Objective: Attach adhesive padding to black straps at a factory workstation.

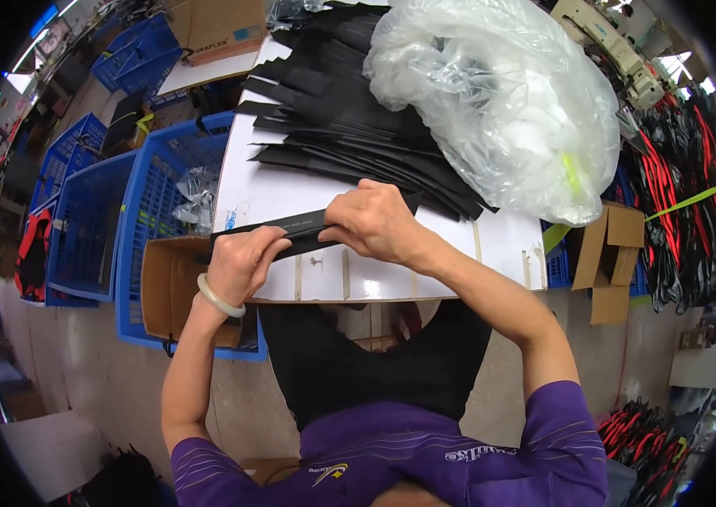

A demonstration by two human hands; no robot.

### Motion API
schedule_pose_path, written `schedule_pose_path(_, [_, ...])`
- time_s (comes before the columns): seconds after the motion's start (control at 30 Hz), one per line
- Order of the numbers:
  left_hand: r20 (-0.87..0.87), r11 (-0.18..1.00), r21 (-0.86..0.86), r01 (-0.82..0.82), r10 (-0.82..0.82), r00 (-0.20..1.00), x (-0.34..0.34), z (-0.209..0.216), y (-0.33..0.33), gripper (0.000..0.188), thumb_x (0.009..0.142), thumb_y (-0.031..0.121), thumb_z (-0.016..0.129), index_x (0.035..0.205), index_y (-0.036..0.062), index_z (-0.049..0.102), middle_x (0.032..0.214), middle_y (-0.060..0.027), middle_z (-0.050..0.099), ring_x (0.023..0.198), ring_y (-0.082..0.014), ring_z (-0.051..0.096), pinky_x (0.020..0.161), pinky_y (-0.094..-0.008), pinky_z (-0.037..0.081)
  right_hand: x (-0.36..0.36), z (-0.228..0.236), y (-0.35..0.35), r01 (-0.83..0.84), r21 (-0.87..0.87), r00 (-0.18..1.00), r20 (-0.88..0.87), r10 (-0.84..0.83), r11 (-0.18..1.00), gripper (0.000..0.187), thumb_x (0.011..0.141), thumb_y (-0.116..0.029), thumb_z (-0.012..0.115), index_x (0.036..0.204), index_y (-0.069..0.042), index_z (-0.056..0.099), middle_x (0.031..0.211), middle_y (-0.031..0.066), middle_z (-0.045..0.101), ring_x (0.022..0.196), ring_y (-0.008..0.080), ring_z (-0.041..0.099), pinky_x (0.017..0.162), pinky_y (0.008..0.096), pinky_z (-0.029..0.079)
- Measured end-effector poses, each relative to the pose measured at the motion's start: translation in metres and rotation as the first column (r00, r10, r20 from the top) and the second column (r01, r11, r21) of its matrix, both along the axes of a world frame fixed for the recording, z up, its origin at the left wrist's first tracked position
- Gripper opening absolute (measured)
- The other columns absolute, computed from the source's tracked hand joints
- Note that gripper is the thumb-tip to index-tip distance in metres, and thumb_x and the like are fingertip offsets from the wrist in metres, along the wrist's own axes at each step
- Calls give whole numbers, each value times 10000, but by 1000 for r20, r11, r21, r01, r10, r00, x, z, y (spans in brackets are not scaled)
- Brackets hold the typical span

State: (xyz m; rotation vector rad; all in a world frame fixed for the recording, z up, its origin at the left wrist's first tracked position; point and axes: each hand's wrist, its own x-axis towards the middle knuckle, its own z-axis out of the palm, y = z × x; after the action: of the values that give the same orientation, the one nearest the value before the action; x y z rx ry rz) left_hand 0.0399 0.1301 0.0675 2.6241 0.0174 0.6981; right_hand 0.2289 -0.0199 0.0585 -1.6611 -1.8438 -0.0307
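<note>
Covering much of the white counter (273,193), piled black strips (349,127) lie beyond the printed black strip (303,225), held above the near left part. It should be kept flat and untwisted, I judge; its long axis runs left to right, right end slightly farther. Left hand (238,264) and right hand (372,221) have fingers (268,240) clamped on it.

At 11 o'clock, the carton (210,24) bears bold dark capitals beside a blue label; at 1 o'clock, the sewing machine (596,27) has blue letters. Small pale print runs along the strip (303,226). The worktop (400,286) shows blue letters toward 9 o'clock; the shirt (400,452), at 6, white lettering
</note>
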Motion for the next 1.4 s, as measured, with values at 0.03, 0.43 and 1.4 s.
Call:
schedule_pose_path(0.03, [15,996,87,-34,33,999,1,0,1,90,816,39,657,896,11,627,758,-121,658,648,-255,656,570,-336,505,1,-2,2,12,144,994,107,-28,990,219,760,-220,729,734,-81,561,660,29,574,595,219,571,579,331,431])
schedule_pose_path(0.43, [44,960,212,-183,178,983,15,-77,-2,188,768,-1,609,956,-17,606,1137,-189,604,1066,-352,592,876,-408,492,96,-23,29,541,286,811,71,-580,791,155,753,-228,715,751,-78,674,751,78,630,749,284,602,696,400,456])
schedule_pose_path(1.4, [-156,948,292,-123,174,972,21,-50,6,271,682,93,700,918,61,569,918,-115,568,906,-303,527,770,-406,452,113,-8,34,617,251,779,-57,-625,746,121,792,-167,675,867,-75,701,913,101,686,858,295,650,745,413,508])
